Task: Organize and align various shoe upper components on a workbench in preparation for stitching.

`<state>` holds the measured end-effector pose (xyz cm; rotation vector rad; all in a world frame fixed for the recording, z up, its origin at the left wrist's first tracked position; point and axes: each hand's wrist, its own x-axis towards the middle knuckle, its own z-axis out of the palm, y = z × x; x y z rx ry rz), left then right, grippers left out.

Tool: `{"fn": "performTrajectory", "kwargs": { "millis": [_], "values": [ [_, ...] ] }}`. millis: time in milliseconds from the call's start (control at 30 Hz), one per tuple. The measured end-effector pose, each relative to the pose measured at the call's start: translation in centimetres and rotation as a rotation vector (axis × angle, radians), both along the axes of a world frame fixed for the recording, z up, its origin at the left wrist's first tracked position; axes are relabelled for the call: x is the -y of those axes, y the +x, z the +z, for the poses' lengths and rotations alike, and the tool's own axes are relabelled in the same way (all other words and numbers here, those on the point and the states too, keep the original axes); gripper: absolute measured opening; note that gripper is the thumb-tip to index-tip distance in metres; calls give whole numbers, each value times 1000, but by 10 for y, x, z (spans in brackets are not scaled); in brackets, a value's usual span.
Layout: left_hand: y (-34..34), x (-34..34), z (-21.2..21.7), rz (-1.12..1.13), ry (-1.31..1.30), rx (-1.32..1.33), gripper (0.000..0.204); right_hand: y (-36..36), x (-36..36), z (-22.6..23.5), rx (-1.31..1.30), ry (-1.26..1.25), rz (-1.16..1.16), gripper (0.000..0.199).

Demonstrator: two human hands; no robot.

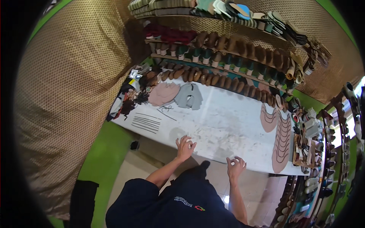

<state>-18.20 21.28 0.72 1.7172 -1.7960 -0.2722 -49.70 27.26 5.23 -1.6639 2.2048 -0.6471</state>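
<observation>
My left hand [185,147] hovers at the front edge of the white worktable [224,117], its fingers bent and spread, with nothing seen in it. To its right, my right hand [236,166] is also raised at that edge, fingers curled but apart, and no object shows in it. Beyond my left hand lie thin dark strips [146,123] in a row and a pair of scissors or similar slim tool [165,111]. Farther back are a pile of pinkish cut pieces [164,93] and a pile of grey cut pieces [188,97].
Overlapping tan sole-shaped pieces [281,142] line the table's right side, near a wooden box of tools [304,152]. Brown shoe forms [213,79] stand along the back, below loaded shelves [228,47]. Clutter [131,95] fills the left corner; shoe racks [334,152] stand at right.
</observation>
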Motion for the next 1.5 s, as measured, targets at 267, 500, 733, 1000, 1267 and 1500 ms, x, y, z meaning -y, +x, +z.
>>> {"fn": "performTrajectory", "kwargs": {
  "millis": [267,500,733,1000,1267,1500],
  "values": [
    [99,2,10,169,11,-27,31,93,43,-4,7,-232,169,16],
    [206,30,12,236,110,-23,36,217,139,7,-5,-279,343,14],
    [302,102,32,76,175,216,56,352,254,0,-81,-357,504,13],
    [355,188,17,-157,246,311,60,447,346,-4,-121,-382,587,19],
    [352,226,9,-196,241,184,58,475,390,-19,-142,-255,667,22],
    [355,239,-4,-233,204,153,56,475,415,-17,-118,-212,789,18]
  ]
}}
